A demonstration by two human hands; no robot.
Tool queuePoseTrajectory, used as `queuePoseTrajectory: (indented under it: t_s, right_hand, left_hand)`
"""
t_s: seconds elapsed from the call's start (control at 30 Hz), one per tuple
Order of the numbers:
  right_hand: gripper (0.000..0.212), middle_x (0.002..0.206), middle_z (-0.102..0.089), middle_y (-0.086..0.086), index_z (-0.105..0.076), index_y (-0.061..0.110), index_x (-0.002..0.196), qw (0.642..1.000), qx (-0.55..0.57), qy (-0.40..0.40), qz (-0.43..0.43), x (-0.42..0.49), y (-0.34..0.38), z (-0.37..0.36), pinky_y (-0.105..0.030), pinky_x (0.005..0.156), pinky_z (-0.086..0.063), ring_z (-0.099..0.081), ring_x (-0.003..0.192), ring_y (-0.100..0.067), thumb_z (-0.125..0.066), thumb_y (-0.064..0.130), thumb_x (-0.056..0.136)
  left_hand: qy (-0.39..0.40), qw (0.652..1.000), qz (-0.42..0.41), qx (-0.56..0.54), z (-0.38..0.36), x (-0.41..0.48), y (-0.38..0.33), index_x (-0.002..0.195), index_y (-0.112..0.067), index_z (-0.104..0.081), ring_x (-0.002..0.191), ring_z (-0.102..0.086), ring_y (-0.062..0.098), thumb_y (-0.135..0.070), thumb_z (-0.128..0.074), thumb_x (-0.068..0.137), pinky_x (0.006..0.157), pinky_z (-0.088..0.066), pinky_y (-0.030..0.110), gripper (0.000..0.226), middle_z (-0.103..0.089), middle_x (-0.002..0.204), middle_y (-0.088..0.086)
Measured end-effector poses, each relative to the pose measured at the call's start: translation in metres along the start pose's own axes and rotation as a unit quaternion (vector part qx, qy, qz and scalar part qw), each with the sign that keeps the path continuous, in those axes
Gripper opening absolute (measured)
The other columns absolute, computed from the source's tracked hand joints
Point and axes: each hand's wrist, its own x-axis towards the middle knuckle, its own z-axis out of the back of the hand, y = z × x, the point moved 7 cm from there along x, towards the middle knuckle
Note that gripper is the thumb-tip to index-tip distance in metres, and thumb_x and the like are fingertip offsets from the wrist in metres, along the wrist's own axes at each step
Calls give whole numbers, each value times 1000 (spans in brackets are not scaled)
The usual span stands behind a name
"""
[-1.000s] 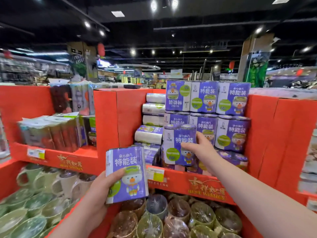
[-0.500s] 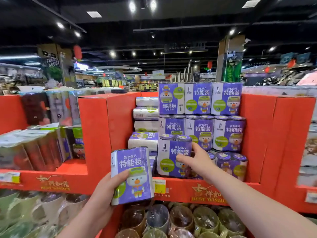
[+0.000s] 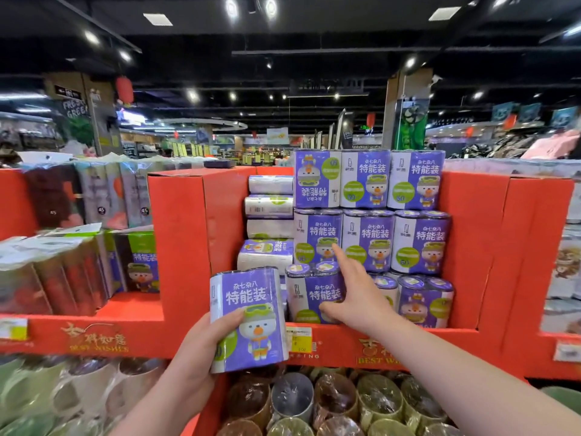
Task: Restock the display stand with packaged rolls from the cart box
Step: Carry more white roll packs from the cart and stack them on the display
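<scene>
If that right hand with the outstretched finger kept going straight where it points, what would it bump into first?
Most likely the upright purple-and-white roll pack at the left of the middle row. The right hand has its fingertip already at that pack's lower right front, though depth is hard to judge.

I'm looking at a supermarket floor. Red cardboard display stand (image 3: pixel 465 234) stacked with identical purple packaged rolls (image 3: pixel 366 179), yellow price tag (image 3: pixel 298 336) on its front lip, "BEST WISHES" print along the base. Wrapped mugs (image 3: pixel 292 396) on the tier below. Behind: long aisles with more yellow tags, hanging signs (image 3: pixel 276 135), red lanterns (image 3: pixel 124 88), black ceiling with spotlights (image 3: pixel 231 7).
</scene>
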Motion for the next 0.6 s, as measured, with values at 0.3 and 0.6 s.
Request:
queuePoseTrajectory:
  t_s: [0.3, 0.6]
  right_hand:
    - [54, 141, -45, 19, -46, 36, 138, 983, -159, 9, 89, 3, 10, -1, -34, 110, -30, -32, 132, -12, -63, 39, 86]
    - [56, 142, -45, 22, -46, 39, 137, 987, -150, -16, 54, -10, -15, -8, -32, 110, -21, -33, 132, -10, -63, 45, 84]
  left_hand:
    - [-25, 1000, 1, -7, 8, 4, 2, 102, -5, -64, 60, -72, 22, -12, -58, 81, 46, -55, 25, 23, -75, 85, 15]
    - [-24, 1000, 6, -12, 8, 4, 6, 104, -4, -64, 62, -72, 23, -13, -59, 80, 48, -56, 26, 26, -74, 89, 17]
